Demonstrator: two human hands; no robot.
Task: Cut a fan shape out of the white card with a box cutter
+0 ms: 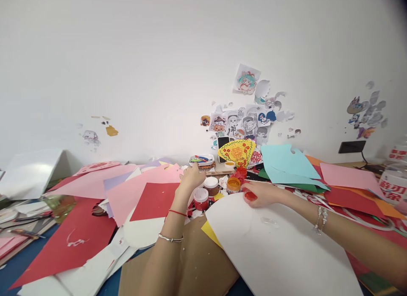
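Observation:
My left hand [193, 177] reaches over the back of the table, just in front of a white tray [210, 161] with coloured tools; its fingers are spread, with nothing seen in them. My right hand [259, 194] curls around a small red paint pot [250, 196] at the upper edge of a large white fan-shaped sheet [282, 241]. Between the hands stand an orange paint jar [233, 185], a white-lidded jar [210, 185] and a jar with red paint [201, 198]. Behind them is another red pot [241, 172].
A yellow decorated fan shape [237, 152] leans by the wall beside a phone [223, 146]. Red paper [155, 200] and pink sheets lie left, light blue sheets [288, 162] right. Brown cardboard [203, 262] lies in front. A glass jar [60, 206] stands far left.

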